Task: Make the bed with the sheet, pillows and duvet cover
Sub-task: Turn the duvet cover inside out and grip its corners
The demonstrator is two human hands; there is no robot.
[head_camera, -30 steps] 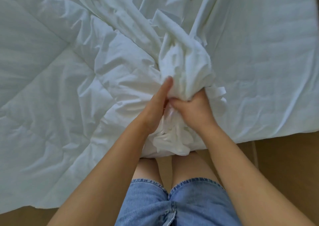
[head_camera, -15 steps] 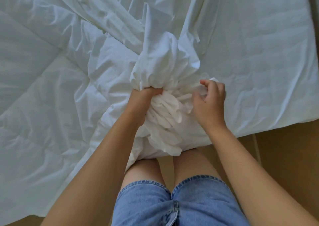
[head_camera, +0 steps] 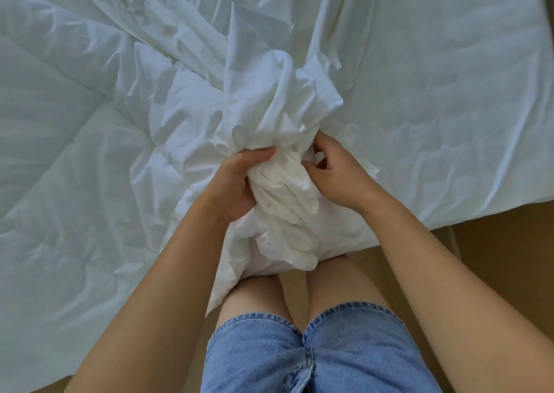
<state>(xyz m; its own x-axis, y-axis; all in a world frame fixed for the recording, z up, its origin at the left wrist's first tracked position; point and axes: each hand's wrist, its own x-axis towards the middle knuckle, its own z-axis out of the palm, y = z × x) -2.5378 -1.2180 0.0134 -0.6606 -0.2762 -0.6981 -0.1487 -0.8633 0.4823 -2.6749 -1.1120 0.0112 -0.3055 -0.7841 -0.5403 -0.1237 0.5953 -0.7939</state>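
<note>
- Now the left hand is clenched around a gathered bunch of white duvet cover at the bed's near edge.
- Right hand pinches that same bunch, just beside it.

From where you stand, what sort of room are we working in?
Most likely a bedroom. A wide mattress under white fabric fills the view, a quilted duvet lies across it, and both hands grip bunched white bedding at its edge.

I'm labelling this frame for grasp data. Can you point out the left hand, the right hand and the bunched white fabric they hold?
left hand (head_camera: 232, 182), head view, on the back of the hand.
right hand (head_camera: 337, 173), head view, on its back.
bunched white fabric (head_camera: 284, 200), head view, on the gathered folds between the hands.
</note>
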